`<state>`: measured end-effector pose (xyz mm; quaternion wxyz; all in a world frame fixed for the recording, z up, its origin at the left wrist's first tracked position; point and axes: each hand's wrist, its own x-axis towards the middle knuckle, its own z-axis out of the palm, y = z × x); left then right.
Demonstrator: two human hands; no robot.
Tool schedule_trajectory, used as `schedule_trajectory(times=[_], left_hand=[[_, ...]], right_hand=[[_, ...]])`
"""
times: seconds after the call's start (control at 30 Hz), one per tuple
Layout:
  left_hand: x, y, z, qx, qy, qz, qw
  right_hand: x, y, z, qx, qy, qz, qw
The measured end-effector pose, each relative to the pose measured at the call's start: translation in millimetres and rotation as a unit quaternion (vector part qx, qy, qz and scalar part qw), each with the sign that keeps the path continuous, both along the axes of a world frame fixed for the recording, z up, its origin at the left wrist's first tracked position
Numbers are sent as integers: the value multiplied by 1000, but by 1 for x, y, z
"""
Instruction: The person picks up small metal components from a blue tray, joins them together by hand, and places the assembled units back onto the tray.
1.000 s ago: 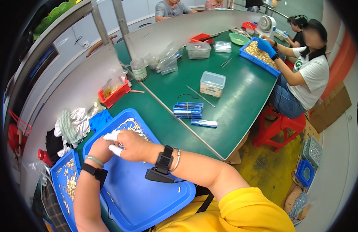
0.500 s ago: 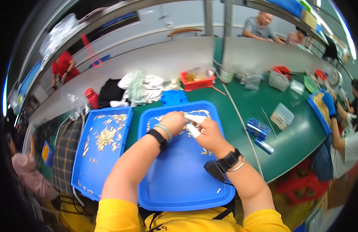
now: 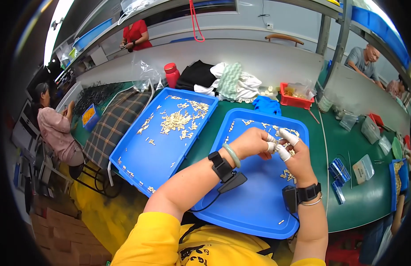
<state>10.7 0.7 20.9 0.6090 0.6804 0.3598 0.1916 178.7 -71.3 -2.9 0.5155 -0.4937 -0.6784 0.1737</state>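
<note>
Both hands meet over the far part of a blue tray [image 3: 254, 199], which holds small pale-gold pieces [image 3: 289, 176] along its far and right sides. My left hand [image 3: 251, 142] is closed in a pinch, with a white finger cover at the tip. Facing it, my right hand [image 3: 296, 156] has its thumb and forefinger, both in white covers, brought together. Whatever lies between the fingertips is too small and hidden to name. A second blue tray [image 3: 139, 146] to the left carries a loose heap of the same kind of pieces [image 3: 175, 122].
Behind the trays lie blue gloves [image 3: 267, 105], crumpled cloths [image 3: 232, 82], a red bottle [image 3: 171, 75] and a red bin [image 3: 296, 101]. Blue packs [image 3: 339, 172] and a clear box [image 3: 363, 169] rest on the green table [image 3: 323, 213]. Other people sit left and right.
The view has swung to the left, so the trays and hands appear farther right. My fingers still meet over the same tray, with my left fingertips now showing more.
</note>
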Motion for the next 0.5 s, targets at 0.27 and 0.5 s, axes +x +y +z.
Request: schedule_trajectory(times=[0.27,0.5], left_hand=[[-13,-19,-14,-152,-150,10,977],[-14,-18,-28,-174,-134,-6,976]], right_hand=[[-2,-2,-1,-157,147,128,968],[-6,-5,0,-169,148,140,964]])
